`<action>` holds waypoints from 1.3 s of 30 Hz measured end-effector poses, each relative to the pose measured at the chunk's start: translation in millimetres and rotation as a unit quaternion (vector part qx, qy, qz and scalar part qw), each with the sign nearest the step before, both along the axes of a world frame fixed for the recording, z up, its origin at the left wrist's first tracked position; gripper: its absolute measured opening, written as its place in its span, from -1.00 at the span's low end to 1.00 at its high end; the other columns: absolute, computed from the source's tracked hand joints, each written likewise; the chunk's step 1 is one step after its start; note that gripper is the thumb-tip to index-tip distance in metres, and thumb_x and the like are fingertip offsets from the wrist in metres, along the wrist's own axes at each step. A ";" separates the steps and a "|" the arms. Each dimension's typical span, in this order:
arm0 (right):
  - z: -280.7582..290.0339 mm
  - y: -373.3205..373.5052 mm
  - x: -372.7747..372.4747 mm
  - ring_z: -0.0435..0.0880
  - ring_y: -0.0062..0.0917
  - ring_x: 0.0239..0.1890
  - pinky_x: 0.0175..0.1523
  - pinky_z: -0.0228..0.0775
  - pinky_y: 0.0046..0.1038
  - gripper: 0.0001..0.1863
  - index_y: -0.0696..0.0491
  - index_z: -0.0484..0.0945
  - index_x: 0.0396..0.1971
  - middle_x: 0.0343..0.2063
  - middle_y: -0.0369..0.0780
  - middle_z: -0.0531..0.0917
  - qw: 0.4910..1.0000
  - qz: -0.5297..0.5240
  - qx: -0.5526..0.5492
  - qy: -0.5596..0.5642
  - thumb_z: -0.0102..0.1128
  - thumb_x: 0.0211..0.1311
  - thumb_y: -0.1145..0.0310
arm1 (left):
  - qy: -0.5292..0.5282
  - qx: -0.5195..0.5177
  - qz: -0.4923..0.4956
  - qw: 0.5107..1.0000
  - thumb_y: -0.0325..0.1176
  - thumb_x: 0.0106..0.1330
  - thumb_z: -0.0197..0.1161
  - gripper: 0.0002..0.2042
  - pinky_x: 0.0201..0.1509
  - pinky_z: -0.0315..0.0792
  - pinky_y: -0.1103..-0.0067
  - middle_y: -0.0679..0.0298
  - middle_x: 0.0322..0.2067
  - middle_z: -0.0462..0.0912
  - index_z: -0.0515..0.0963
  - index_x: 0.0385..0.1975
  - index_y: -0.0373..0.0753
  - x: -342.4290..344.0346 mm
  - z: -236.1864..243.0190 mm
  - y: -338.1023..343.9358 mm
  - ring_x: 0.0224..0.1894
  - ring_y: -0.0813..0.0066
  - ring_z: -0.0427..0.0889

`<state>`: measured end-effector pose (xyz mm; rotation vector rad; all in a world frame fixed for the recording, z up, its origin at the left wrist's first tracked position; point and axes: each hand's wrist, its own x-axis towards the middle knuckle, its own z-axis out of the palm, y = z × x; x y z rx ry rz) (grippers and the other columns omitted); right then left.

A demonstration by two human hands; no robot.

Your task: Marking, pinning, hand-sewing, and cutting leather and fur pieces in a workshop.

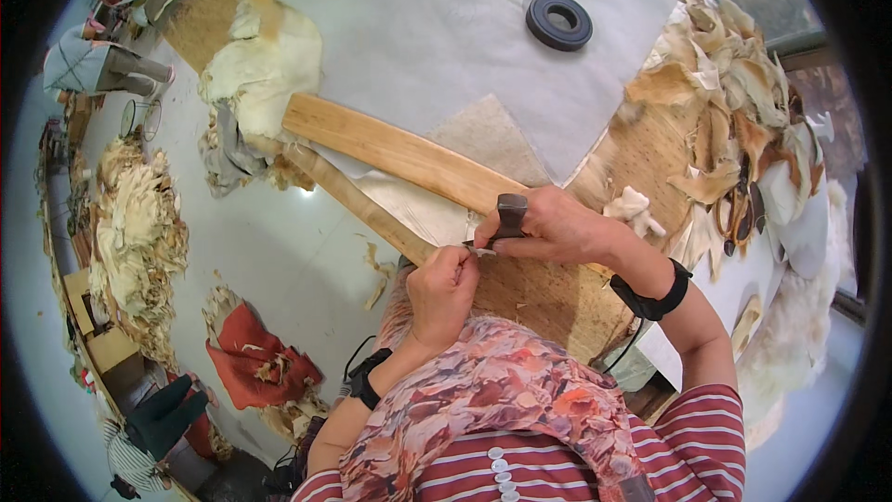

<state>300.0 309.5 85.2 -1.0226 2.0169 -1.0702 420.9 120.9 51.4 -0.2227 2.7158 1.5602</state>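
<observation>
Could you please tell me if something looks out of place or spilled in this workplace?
Possibly the floor: a red cloth lies crumpled there with pale scraps on it, and a large, loose heap of scraps lies beyond. Both look untidy, being uncontained.

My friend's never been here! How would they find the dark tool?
Start at the big pink patterned apron. Just above it in the picture, the right hand grips the tool. Its dark, blocky top sets it apart from the long, yellowish wooden board nearby.
</observation>
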 end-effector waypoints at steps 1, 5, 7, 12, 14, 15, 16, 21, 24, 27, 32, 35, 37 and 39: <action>1.3 -0.9 0.2 0.66 -0.31 -0.28 -0.16 0.46 -0.36 -0.79 0.01 0.63 -0.14 -0.30 -0.21 0.67 1.000 -0.001 0.013 0.006 0.29 0.23 0.36 | -0.001 0.001 0.000 1.000 -0.56 0.20 0.28 -0.96 -0.48 0.33 0.56 0.19 -0.63 0.47 0.56 -0.41 -0.35 -0.2 -0.2 0.6 -0.60 0.52 0.40; 1.1 -6.8 1.6 0.64 -0.28 -0.33 -0.20 0.44 -0.36 -0.81 -0.01 0.64 -0.16 -0.36 -0.21 0.67 0.999 -0.005 0.030 0.028 0.27 0.24 0.32 | 0.032 -0.020 -0.008 0.999 -0.57 0.14 0.27 -0.93 -0.46 0.38 0.43 0.10 -0.57 0.50 0.52 -0.44 -0.32 -1.0 -1.5 3.5 -0.55 0.25 0.50; 2.6 -12.6 2.2 0.64 -0.27 -0.33 -0.20 0.45 -0.35 -0.81 -0.02 0.64 -0.16 -0.38 -0.21 0.67 0.999 -0.010 0.031 0.031 0.26 0.24 0.31 | 0.038 -0.026 -0.011 0.999 -0.57 0.10 0.27 -0.92 -0.44 0.41 0.34 0.07 -0.52 0.54 0.50 -0.46 -0.29 -0.5 -3.0 4.7 -0.50 0.05 0.57; -13.3 -13.6 6.7 0.63 -0.26 -0.36 -0.23 0.43 -0.32 -0.82 -0.04 0.64 -0.18 -0.42 -0.19 0.66 0.998 -0.041 0.012 0.050 0.27 0.23 0.31 | 0.074 -0.020 -0.017 0.997 -0.59 0.05 0.28 -0.88 -0.47 0.40 0.33 0.08 -0.56 0.49 0.47 -0.49 -0.30 0.4 -6.7 5.6 -0.52 0.07 0.53; -14.9 -13.2 6.2 0.63 -0.23 -0.38 -0.25 0.43 -0.31 -0.81 -0.03 0.64 -0.19 -0.44 -0.16 0.65 0.997 -0.034 0.033 0.067 0.28 0.20 0.33 | 0.076 -0.021 -0.023 0.997 -0.59 0.03 0.28 -0.88 -0.47 0.39 0.34 0.09 -0.55 0.50 0.47 -0.50 -0.29 -0.4 -6.6 5.6 -0.53 0.08 0.54; -11.1 -11.1 6.1 0.63 -0.23 -0.38 -0.25 0.43 -0.31 -0.81 -0.03 0.64 -0.19 -0.44 -0.16 0.65 0.997 -0.035 0.034 0.067 0.28 0.20 0.33 | 0.078 -0.023 -0.027 0.996 -0.59 0.02 0.29 -0.88 -0.48 0.39 0.34 0.10 -0.55 0.50 0.47 -0.50 -0.29 -0.8 -6.3 5.6 -0.53 0.09 0.54; 0.9 -12.4 3.7 0.63 -0.19 -0.37 -0.24 0.44 -0.27 -0.83 0.00 0.67 -0.25 -0.47 -0.10 0.63 0.998 -0.030 0.042 0.041 0.29 0.18 0.30 | 0.077 -0.023 -0.026 0.996 -0.59 0.02 0.29 -0.88 -0.48 0.39 0.34 0.10 -0.55 0.50 0.47 -0.50 -0.29 -1.0 -6.8 3.9 -0.53 0.09 0.54; 17.2 -8.6 1.4 0.65 -0.15 -0.37 -0.22 0.46 -0.23 -0.83 0.02 0.71 -0.30 -0.51 -0.02 0.63 0.996 -0.010 0.083 0.019 0.27 0.14 0.31 | 0.127 -0.034 -0.072 0.989 -0.60 0.00 0.29 -0.87 -0.52 0.35 0.45 0.18 -0.63 0.45 0.53 -0.48 -0.26 -1.3 -5.0 2.1 -0.63 0.31 0.46; 15.5 -3.6 1.6 0.65 -0.14 -0.41 -0.22 0.46 -0.23 -0.83 0.03 0.71 -0.30 -0.56 -0.01 0.62 0.995 0.003 0.098 0.030 0.22 0.12 0.36 | 0.173 -0.034 -0.107 0.979 -0.60 0.00 0.29 -0.88 -0.54 0.35 0.42 0.19 -0.63 0.47 0.52 -0.49 -0.26 -2.2 -1.0 4.0 -0.62 0.23 0.49; 21.7 -2.3 -0.1 0.64 -0.13 -0.42 -0.23 0.46 -0.23 -0.81 0.04 0.71 -0.30 -0.58 0.00 0.61 0.994 0.007 0.111 0.009 0.19 0.09 0.39 | 0.217 -0.040 -0.123 0.968 -0.60 -0.01 0.29 -0.89 -0.54 0.36 0.41 0.18 -0.63 0.48 0.52 -0.53 -0.25 1.5 0.6 0.6 -0.61 0.20 0.51; 30.3 6.2 -9.6 0.67 -0.36 -0.46 -0.25 0.48 -0.40 -0.79 0.08 0.70 -0.23 -0.55 -0.10 0.66 0.988 0.017 0.137 -0.065 0.19 0.14 0.43 | 0.147 0.005 -0.240 0.960 -0.46 0.09 0.35 -0.87 -0.53 0.39 0.39 0.17 -0.62 0.50 0.49 -0.57 -0.23 11.2 -1.1 -8.9 -0.58 0.18 0.54; 14.6 10.2 -8.6 0.64 -0.66 -0.37 -0.23 0.46 -0.57 -0.79 0.13 0.68 -0.17 -0.44 -0.27 0.72 0.956 -0.168 -0.080 -0.227 0.23 0.20 0.48 | 0.104 -0.002 -0.328 0.939 -0.32 0.16 0.39 -0.79 -0.51 0.38 0.38 0.16 -0.65 0.47 0.50 -0.59 -0.23 13.1 6.1 -15.1 -0.59 0.21 0.53; 14.6 7.3 -9.9 0.57 -0.78 -0.26 -0.18 0.43 -0.64 -0.78 0.17 0.67 -0.13 -0.32 -0.35 0.71 0.928 -0.204 -0.125 -0.286 0.26 0.22 0.51 | 0.160 -0.103 -0.216 0.958 -0.31 0.14 0.40 -0.81 -0.51 0.35 0.38 0.19 -0.63 0.49 0.56 -0.48 -0.26 6.0 13.1 -18.7 -0.58 0.21 0.52; 13.8 -1.3 -10.9 0.58 -0.77 -0.25 -0.16 0.43 -0.64 -0.79 0.18 0.67 -0.14 -0.30 -0.33 0.71 0.954 -0.163 -0.089 -0.234 0.26 0.23 0.50 | 0.183 -0.168 -0.171 0.953 -0.32 0.15 0.39 -0.81 -0.52 0.32 0.39 0.21 -0.62 0.48 0.58 -0.40 -0.30 3.6 9.1 -20.7 -0.58 0.24 0.51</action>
